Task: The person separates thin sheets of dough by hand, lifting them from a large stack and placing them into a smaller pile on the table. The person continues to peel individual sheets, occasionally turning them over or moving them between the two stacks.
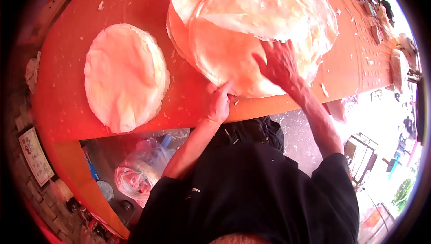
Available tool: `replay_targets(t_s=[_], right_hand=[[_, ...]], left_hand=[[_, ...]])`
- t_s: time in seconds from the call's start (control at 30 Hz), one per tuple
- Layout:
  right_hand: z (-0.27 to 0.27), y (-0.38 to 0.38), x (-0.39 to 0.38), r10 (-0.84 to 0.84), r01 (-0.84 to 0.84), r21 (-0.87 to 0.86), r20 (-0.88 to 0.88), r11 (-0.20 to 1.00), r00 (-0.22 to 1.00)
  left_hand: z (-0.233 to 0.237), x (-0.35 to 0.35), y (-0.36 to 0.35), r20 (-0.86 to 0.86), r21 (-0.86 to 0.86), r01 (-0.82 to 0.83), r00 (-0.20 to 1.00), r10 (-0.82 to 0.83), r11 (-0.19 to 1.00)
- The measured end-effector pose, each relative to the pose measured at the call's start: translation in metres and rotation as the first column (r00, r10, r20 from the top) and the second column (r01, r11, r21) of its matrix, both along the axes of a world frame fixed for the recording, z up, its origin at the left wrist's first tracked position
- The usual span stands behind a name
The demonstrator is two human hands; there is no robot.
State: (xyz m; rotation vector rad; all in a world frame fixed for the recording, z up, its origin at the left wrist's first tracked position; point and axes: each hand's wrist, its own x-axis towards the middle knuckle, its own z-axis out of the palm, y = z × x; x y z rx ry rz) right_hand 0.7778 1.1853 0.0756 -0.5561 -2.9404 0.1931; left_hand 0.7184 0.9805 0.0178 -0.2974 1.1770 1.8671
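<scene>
Black shirt cloth (pixel 251 190) is seen nearest, below the near edge of the orange table (pixel 67 105). On it the large stack of thin round sheets (pixel 229 60) is set right at that edge. The right hand (pixel 279 62) is pressed flat on its top, fingers spread. The left hand (pixel 219 105) is laid against the stack's near rim, fingers together; whether a sheet is pinched cannot be told. A smaller stack (pixel 125 76) is placed to the left, apart, with bare table left between and around.

Smaller round stack (pixel 125 78) on orange table (pixel 67 109); plastic bags (pixel 139 172) beneath.
</scene>
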Motion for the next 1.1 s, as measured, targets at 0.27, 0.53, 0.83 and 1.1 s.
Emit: replay_targets(t_s=[0.27,0.53,0.83,1.1], right_hand=[[-0.011,0.045,-0.101,-0.298,0.303,-0.072,0.07,0.95,0.952],[0.069,-0.042,-0.114,0.096,-0.039,-0.402,0.123,0.915,0.988],[0.143,0.035,-0.061,0.149,-0.224,-0.679,-0.168,0.699,0.974],[0.162,0.106,-0.018,-0.266,-0.105,-0.966,-0.168,0.237,0.949]], left_hand=[[0.009,0.002,0.006,-0.077,-0.108,0.006,0.997,-0.015,0.994],[0.02,0.014,0.019,-0.781,-0.417,-0.297,-0.365,-0.506,0.859],[0.081,0.006,0.009,-0.818,-0.074,0.375,0.508,-0.272,0.924],[0.04,-0.09,-0.044,-0.081,0.388,-0.237,0.954,0.289,0.89]])
